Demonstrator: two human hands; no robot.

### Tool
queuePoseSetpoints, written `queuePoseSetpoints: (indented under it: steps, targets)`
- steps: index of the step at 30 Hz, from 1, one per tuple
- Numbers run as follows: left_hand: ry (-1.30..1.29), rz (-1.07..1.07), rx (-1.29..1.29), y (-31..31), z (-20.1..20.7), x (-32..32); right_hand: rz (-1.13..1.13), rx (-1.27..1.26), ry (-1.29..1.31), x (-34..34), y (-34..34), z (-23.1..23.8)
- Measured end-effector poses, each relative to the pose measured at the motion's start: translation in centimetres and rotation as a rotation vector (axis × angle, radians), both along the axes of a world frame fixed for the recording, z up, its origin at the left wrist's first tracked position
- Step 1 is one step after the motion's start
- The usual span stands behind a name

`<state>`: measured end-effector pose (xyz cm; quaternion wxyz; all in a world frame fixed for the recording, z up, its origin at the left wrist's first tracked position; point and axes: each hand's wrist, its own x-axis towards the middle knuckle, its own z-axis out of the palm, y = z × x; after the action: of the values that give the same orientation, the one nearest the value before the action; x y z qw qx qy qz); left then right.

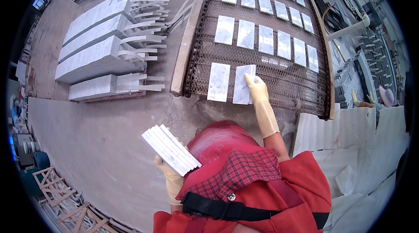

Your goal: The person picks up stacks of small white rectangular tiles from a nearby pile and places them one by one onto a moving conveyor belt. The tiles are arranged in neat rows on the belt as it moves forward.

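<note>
A stack of several white marble tiles (pixel 168 149) rests in my left hand (pixel 169 172), gloved in pale yellow rubber, its fingers wrapped round the tiles' edges near my body. Out over the near end of a mesh conveyor belt (pixel 279 86), my right hand (pixel 257 89), in a matching glove, grips a grey-veined marble tile (pixel 242 88) by its right side. A second edge shows behind that tile, so more than one may be there. Just left of it lies another marble tile (pixel 219 82) on the belt. Beyond, rows of similar tiles (pixel 266 40) run up the belt.
Stacks of long marble strips (pixel 94 54) with white straps sit on the floor at left. A wooden rail (pixel 185 58) edges the belt. White sheeting (pixel 336 132) hangs at right, where another person's gloved hand (pixel 360 102) shows. Wooden crating (pixel 56 189) lies lower left.
</note>
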<state>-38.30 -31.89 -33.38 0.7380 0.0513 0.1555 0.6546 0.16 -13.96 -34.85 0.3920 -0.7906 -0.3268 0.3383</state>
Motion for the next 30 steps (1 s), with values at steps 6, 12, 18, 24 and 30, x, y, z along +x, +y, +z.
queuePoseSetpoints:
  steps: [6, 12, 18, 24, 30]
  targets:
    - [0.103, -0.010, -0.064, 0.7, 0.0, 0.4, -0.027, 0.020, -0.005, 1.4, 0.2, -1.8]
    - [0.107, -0.031, -0.010, 1.9, 0.0, 1.3, -0.075, 0.070, -0.108, 3.0, 0.3, -3.0]
    - [-0.011, -0.102, 0.095, 2.8, -1.0, 1.2, -0.116, -0.055, -0.216, 4.4, -1.8, 3.5]
    - [-0.050, -0.137, 0.104, 3.7, -2.0, 0.9, -0.159, -0.126, -0.291, 7.8, -2.8, 2.3]
    - [0.120, -0.113, 0.005, 4.3, -1.3, 1.1, -0.086, -0.167, -0.200, 10.3, -3.0, 1.4]
